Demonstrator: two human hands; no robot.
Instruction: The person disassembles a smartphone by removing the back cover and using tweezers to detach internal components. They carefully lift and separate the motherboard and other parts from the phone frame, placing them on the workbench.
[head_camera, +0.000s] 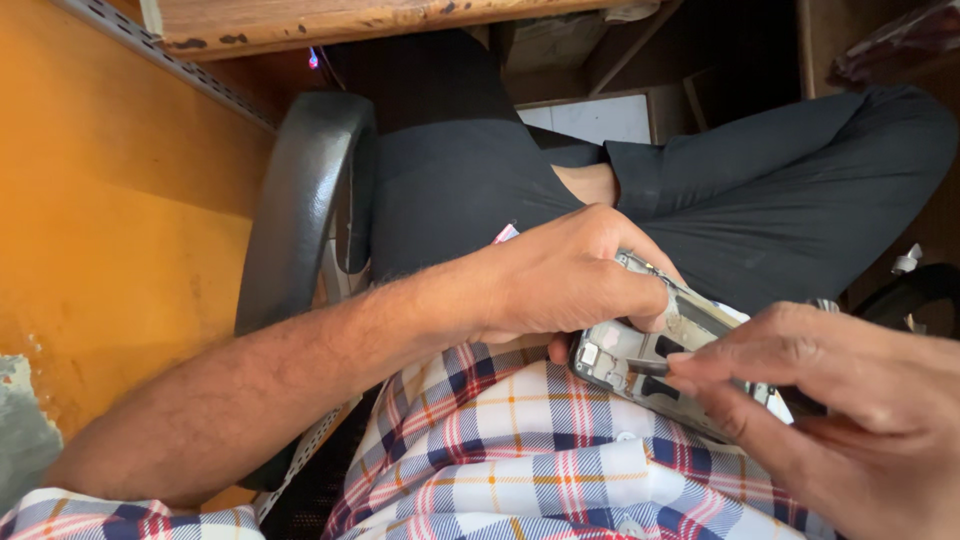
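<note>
My left hand (565, 275) wraps around an opened phone (625, 355) with its silver frame and inner parts showing, held over my lap against my plaid shirt (520, 450). My right hand (840, 400) comes in from the right with fingers pinched on a small dark tool or part (650, 368) that touches the phone's inside. What exactly the pinched piece is stays too small to tell.
I sit in a chair with a black armrest (300, 200) on my left. An orange wall or panel (110, 200) lies further left. My crossed legs in dark trousers (780, 190) fill the middle, with a wooden desk edge (330, 20) above.
</note>
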